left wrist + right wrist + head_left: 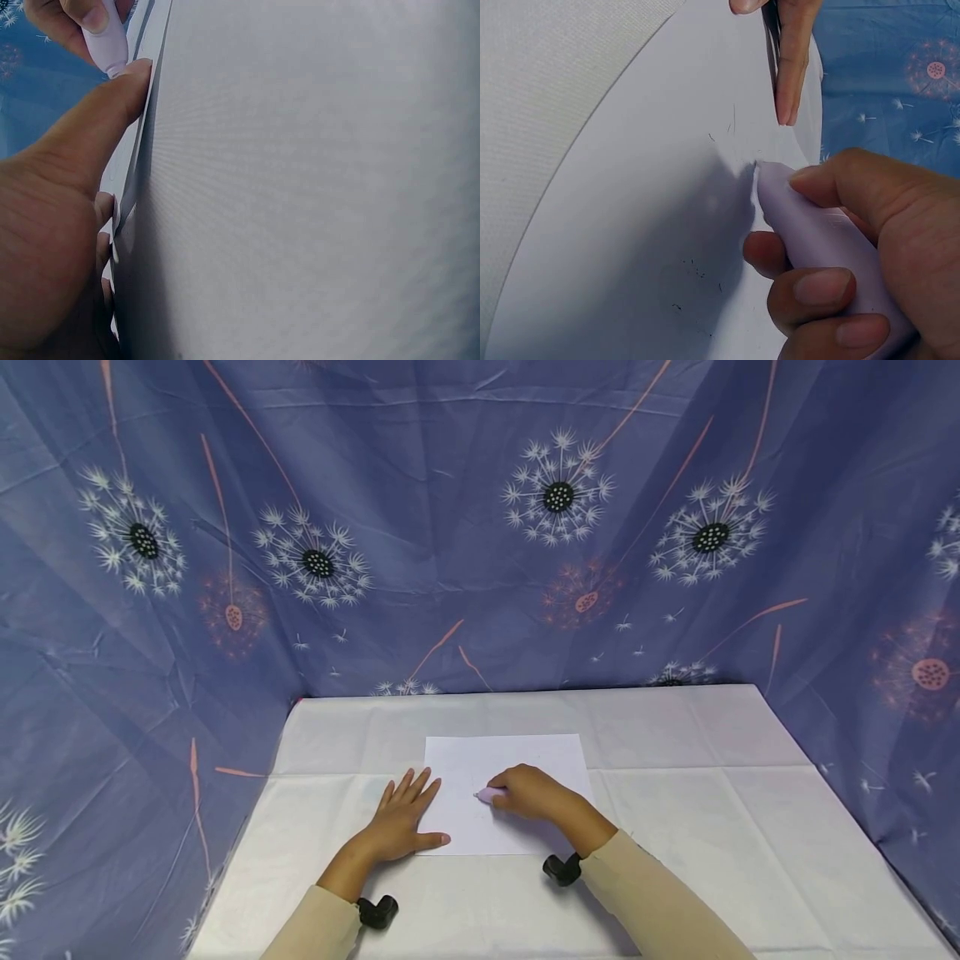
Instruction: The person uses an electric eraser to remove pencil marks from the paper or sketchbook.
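Observation:
A sheet of white paper [510, 752] lies on the cloth-covered table. My left hand [401, 822] rests on its left edge, fingers spread and straight, thumb on the lower left part. My right hand [528, 793] grips a thick lavender pen-shaped tool [817, 240], its body tapering to a small narrow tip that points left over the middle of the sheet. Whether the tip touches the paper I cannot tell. Small dark specks and thin strokes [694, 268] show on the paper in the right wrist view. The fingers hide the tool's rear end.
A white cloth [697, 827] with fold creases covers the table. Blue curtains [450, 527] with dandelion prints hang behind it and on both sides. A black wrist-worn device [378, 912] sits by the left sleeve, and another [562, 869] by the right.

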